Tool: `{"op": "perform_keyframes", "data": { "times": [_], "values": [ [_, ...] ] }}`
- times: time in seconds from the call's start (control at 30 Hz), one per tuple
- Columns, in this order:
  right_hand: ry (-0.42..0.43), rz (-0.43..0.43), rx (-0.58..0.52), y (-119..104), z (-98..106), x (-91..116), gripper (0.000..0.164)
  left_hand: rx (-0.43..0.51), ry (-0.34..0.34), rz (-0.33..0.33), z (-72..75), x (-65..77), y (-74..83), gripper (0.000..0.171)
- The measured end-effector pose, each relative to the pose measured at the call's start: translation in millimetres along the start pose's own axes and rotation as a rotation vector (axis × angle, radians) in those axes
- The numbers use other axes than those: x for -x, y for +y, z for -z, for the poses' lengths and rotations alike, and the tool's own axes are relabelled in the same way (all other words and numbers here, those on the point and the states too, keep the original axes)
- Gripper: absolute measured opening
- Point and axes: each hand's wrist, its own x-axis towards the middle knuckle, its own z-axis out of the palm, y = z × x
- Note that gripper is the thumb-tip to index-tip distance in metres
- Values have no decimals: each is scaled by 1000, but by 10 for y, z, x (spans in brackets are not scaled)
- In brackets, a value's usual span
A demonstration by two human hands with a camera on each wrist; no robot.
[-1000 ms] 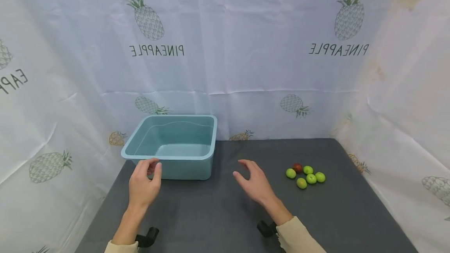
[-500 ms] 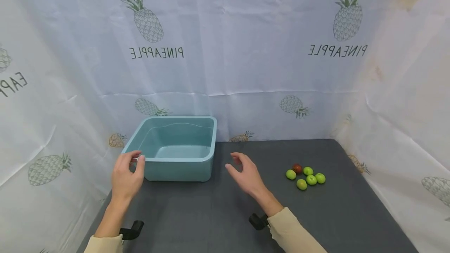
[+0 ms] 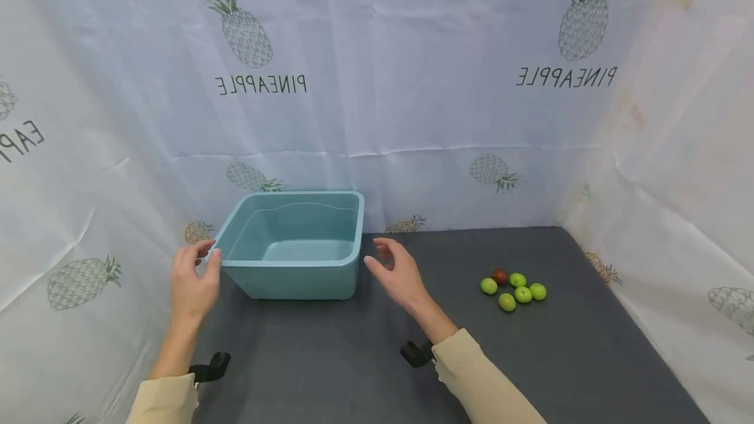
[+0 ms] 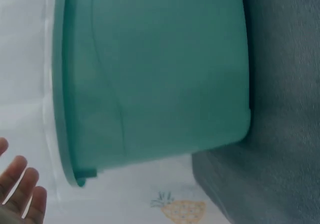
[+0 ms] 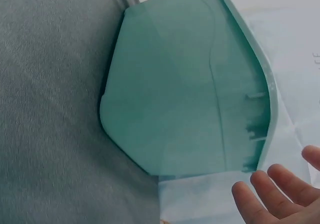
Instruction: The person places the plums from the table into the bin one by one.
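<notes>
Taking hold of the blue-green basin (image 3: 294, 283) from both sides looks like the step in hand. It stands upright toward the back left of the dark counter (image 3: 330, 365), close to the printed cloth (image 3: 412, 84). My left hand (image 3: 194, 283) is at its near left corner, thumb held well away from softly bent fingers (image 3: 186, 258), gripping nothing. My right hand (image 3: 402, 280) hangs just outside the right wall, apart from it, in the same roomy curve and with nothing in it. From the head view I can't be sure whether my left fingertips touch the rim (image 3: 283, 264); the left wrist view suggests a gap.

To do this well, I should reach both hands back to about the middle of each side, so the basin hangs level instead of tipping. Hooking under the lip and meeting both sides together should keep it from skidding sideways. The walls look like thin plastic, so I'd rather support than squeeze. My right sleeve (image 3: 485, 378) needs to stay off the green fruits (image 3: 522, 295) and the red fruit (image 3: 500, 277) away to the right; they would probably roll if nudged.
</notes>
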Motion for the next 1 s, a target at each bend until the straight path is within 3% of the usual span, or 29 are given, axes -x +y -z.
{"op": "perform_keyframes", "data": {
  "times": [0.17, 0.37, 0.53, 0.8, 1.0],
  "values": [
    [-12, 7, -30, -48, -125, -74, 52, -24, -69, 76, 66, -50, -130, 33],
    [7, -9, -41, -81, -238, -158, 55, -32, -180, 232, 131, -90, -258, 42],
    [-22, -32, -54, -72, -328, -221, 59, -23, -253, 323, 137, -123, -340, 49],
    [-48, -70, -34, -5, -382, -310, 62, 107, -400, 405, 9, -259, -480, 59],
    [-100, -114, -114, 90, -422, -385, 61, 212, -493, 484, -24, -321, -525, 55]
  ]
}}
